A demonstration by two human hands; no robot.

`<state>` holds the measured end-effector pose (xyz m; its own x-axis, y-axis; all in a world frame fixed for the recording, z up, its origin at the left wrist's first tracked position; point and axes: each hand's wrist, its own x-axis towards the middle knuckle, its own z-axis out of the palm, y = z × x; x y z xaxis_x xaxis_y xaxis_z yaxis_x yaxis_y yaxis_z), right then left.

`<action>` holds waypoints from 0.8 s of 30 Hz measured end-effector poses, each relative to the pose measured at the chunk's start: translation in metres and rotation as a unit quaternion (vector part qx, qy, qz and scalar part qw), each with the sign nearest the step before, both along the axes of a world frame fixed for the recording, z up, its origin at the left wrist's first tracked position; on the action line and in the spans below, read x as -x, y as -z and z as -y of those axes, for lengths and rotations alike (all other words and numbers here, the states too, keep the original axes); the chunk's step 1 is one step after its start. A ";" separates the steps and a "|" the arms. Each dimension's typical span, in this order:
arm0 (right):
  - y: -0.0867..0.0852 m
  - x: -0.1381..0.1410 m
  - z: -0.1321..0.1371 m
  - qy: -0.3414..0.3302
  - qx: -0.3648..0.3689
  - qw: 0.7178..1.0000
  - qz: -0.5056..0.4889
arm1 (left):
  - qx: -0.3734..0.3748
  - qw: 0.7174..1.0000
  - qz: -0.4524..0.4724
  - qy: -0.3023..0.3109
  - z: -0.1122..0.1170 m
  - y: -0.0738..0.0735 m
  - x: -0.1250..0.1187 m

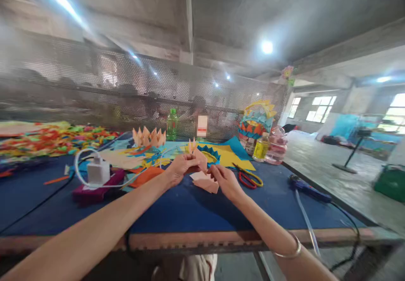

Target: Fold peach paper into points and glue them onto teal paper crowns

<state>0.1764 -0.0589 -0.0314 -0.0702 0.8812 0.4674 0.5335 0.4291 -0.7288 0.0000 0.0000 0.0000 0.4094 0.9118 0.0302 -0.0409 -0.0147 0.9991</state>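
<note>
My left hand (182,168) pinches a folded peach-coloured piece (200,158) of felt or stiff paper, with pointed tips rising above the fingers. My right hand (226,182) has its fingertips closed at the lower right corner of the same piece. Just below, more flat peach pieces (204,183) lie on the blue table top. Behind the hands is a blue zigzag-edged ring (215,153) on a yellow sheet (232,158). Scissors (249,179) with red and yellow handles lie right of my right hand. A peach crown of points (148,137) stands at the back left.
A glue gun (310,188) lies by the table's right edge. A white charger (98,172) sits on a purple block, its cable looping around. Colourful scraps (63,146) are heaped at left. Bottles (261,148) and a decorated basket (256,122) stand at back right.
</note>
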 end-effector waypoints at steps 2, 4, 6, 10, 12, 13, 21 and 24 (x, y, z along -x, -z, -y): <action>0.000 0.004 0.002 -0.017 0.005 1.000 0.012 | 0.003 1.000 -0.003 0.016 0.005 0.001 -0.001; 0.000 0.006 0.003 -0.027 0.005 0.999 0.022 | 0.003 1.000 0.001 0.025 0.008 0.001 -0.002; 0.000 0.007 0.004 -0.032 0.001 0.999 0.030 | 0.001 1.000 0.010 0.029 0.009 0.000 -0.002; 0.000 0.005 0.003 -0.028 -0.007 0.998 0.048 | -0.007 0.999 0.034 0.017 0.009 -0.004 0.000; -0.001 0.006 0.004 -0.021 -0.005 0.998 0.064 | -0.007 0.999 0.036 0.011 0.010 -0.007 0.000; -0.002 0.006 0.005 -0.017 -0.002 0.997 0.074 | -0.006 0.999 0.036 0.010 0.011 -0.008 0.000; -0.033 -0.026 0.035 0.087 -0.002 0.975 0.206 | -0.001 0.999 0.031 -0.027 0.010 -0.015 -0.001; -0.047 -0.088 0.052 0.183 0.013 0.947 0.264 | -0.004 0.999 0.024 -0.036 0.009 -0.017 -0.002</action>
<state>0.2642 -0.1108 0.0156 0.0247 0.9024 0.4301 0.9362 0.1300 -0.3265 0.0021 -0.0088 0.0168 0.3403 0.9386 0.0562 -0.0877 -0.0278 0.9958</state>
